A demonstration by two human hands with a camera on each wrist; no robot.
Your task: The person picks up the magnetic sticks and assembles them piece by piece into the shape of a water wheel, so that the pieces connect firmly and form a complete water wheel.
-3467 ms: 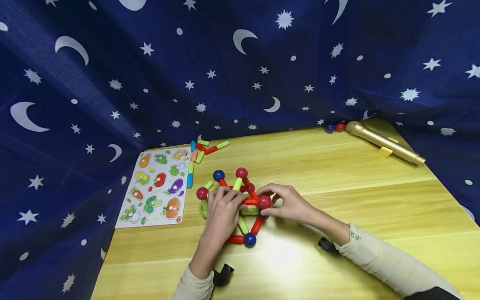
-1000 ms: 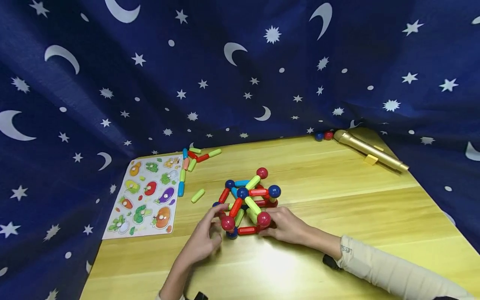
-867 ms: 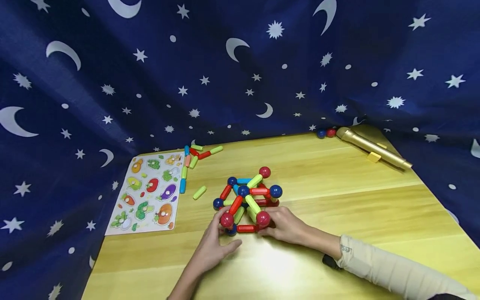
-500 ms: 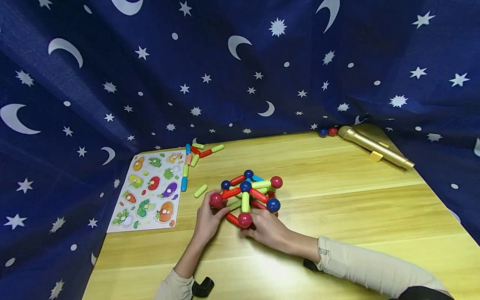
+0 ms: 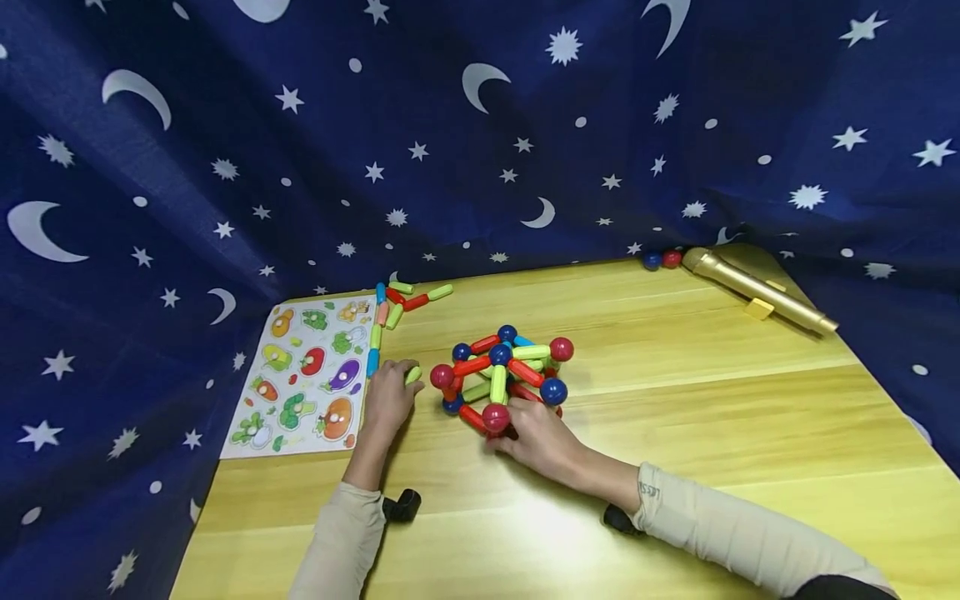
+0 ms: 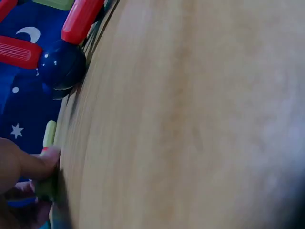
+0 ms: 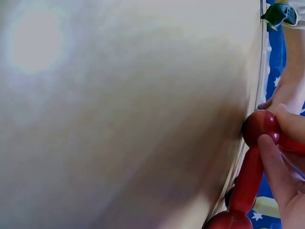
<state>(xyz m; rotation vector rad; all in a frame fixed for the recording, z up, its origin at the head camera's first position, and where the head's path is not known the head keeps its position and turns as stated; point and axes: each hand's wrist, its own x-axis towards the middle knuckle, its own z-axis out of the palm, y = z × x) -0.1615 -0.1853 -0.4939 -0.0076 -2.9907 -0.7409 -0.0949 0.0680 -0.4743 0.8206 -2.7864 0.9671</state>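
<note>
A magnetic stick-and-ball structure [image 5: 500, 356] of red, blue and light green pieces stands on the table in the head view. My right hand [image 5: 542, 440] is at its near side; in the right wrist view the thumb and a finger pinch a red ball [image 7: 261, 129] joined to red sticks. Left of the structure, my left hand [image 5: 388, 396] pinches a loose light green stick [image 5: 413, 374] close to the tabletop. In the left wrist view, thumb and fingers hide much of that green stick [image 6: 46, 189]. A blue ball [image 6: 62, 65] of the structure appears there above the hand.
A vegetable puzzle board [image 5: 303, 417] lies at the left, with several coloured sticks [image 5: 416, 302] by its far right corner. Blue and red balls [image 5: 671, 259] and a gold microphone [image 5: 761, 292] lie at the back right. A starry blue cloth [image 5: 480, 150] hangs behind the table.
My left hand has left the structure and moved left onto the loose green stick, which it now pinches. The structure has been turned under my right hand, which stays at its near side.
</note>
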